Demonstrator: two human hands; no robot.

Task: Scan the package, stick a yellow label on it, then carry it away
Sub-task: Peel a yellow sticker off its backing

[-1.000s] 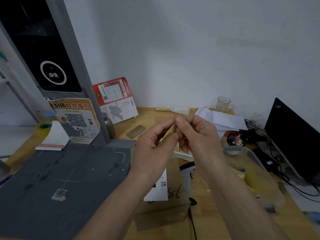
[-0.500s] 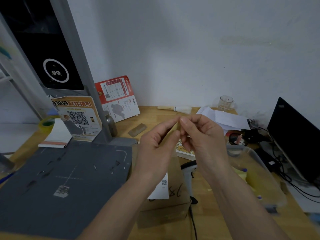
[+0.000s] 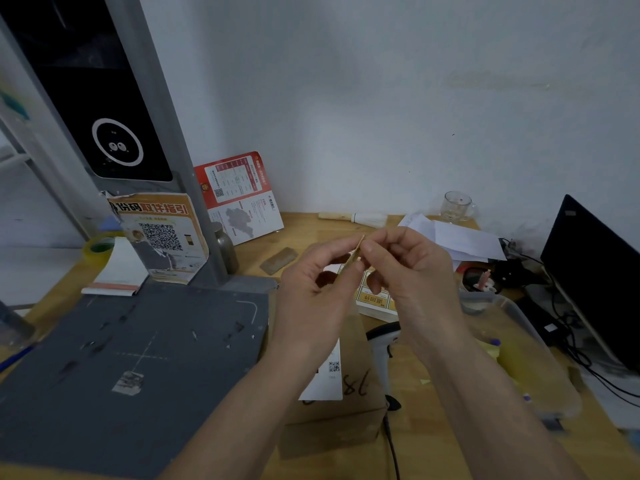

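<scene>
A grey scan platform [image 3: 131,355] is seen filling the left of the wooden desk [image 3: 304,226], w/ its dark upright scanner column [image 3: 104,98] rising at the back-left. A clear plastic bin [image 3: 526,355] is set at the right, next to a black monitor [image 3: 595,271] at the far right edge. The cardboard package [image 3: 346,410] is laid flat on the desk just right of the platform, under both forearms; a white shipping label [image 3: 329,379] and handwritten digits are shown on its top. A handheld barcode scanner [image 3: 384,344] is lying just beside the package's right edge. A stack of yellow label sheets [image 3: 375,299] is seen behind the package, partly hidden by the hands. Both hands are raised above the package, approx. mid-frame: the left hand [image 3: 311,292] and right hand [image 3: 412,271] are brought together, fingertips pinching one thin yellow label [image 3: 358,249] between them, held edge-on. A glass cup [image 3: 457,206] is set at the back by the wall.
</scene>
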